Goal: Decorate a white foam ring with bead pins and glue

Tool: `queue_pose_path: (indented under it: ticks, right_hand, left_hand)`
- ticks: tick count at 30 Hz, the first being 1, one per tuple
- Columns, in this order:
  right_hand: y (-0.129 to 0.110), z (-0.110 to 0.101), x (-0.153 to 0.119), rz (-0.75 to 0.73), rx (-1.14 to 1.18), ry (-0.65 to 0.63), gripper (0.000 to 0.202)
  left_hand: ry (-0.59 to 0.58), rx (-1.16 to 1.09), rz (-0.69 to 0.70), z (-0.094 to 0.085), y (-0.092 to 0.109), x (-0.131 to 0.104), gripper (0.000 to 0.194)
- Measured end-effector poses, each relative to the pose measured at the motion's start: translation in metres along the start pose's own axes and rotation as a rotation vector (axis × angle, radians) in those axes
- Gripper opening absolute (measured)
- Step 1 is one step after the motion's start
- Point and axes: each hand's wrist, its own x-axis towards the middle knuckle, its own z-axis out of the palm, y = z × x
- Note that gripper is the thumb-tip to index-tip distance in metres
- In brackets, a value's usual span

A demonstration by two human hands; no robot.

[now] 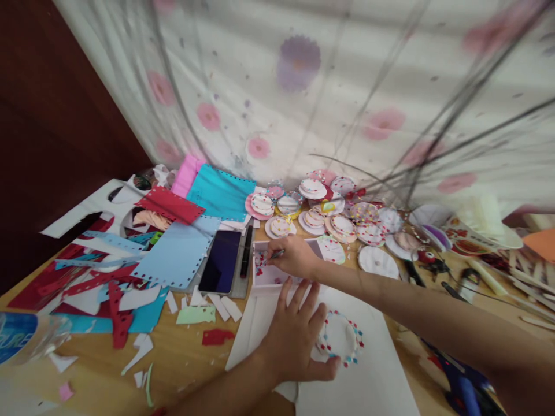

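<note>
My right hand [292, 256] is pinched round a thin grey tool [276, 254] over a small white box [266, 281]. Too little of the tool shows to tell its kind. Small red and blue pieces [260, 263] lie in the left part of the box. My left hand [292, 330] is spread out, its fingertips by the box's front wall and its palm above a white sheet [359, 393]. Beside its thumb lies a white paper disc [340, 336], ringed with red and blue bits.
Layered paper discs [312, 189] crowd the back by a flowered curtain [260, 86]. Left of the box are a phone [219, 263], a black pen [247, 252], and cut coloured paper [177, 251]. Blue-handled scissors [466, 387] lie at right. A plastic bottle [26, 338] is front left.
</note>
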Motion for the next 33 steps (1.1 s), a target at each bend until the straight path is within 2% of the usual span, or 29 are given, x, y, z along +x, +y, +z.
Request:
queue_pose_path:
  ticks: [5, 13, 17, 25, 29, 33]
  right_hand:
    - [-0.001, -0.004, 0.002, -0.024, 0.026, 0.011, 0.012]
    - [0.004, -0.029, -0.005, -0.01, 0.126, 0.075, 0.008]
    - [0.012, -0.045, -0.023, 0.03, 0.201, 0.129, 0.007]
    - [0.051, -0.067, -0.075, 0.167, 0.225, 0.308, 0.018]
    - [0.054, -0.068, -0.088, 0.176, 0.201, 0.378, 0.016]
    - [0.05, -0.067, -0.09, 0.271, 0.325, 0.42, 0.021]
  left_hand:
    - [-0.03, 0.012, 0.006, -0.001, 0.0, 0.0, 0.065]
    - [-0.019, 0.004, 0.007, 0.0, -0.001, 0.0, 0.064]
    - [-0.041, 0.012, 0.01, 0.0, -0.001, 0.0, 0.065]
    - [-0.051, 0.024, 0.023, -0.004, -0.002, 0.003, 0.061]
    - [-0.06, 0.029, 0.018, -0.005, -0.002, 0.005, 0.058]
    - [-0.045, 0.031, 0.018, -0.006, -0.002, 0.007, 0.055]
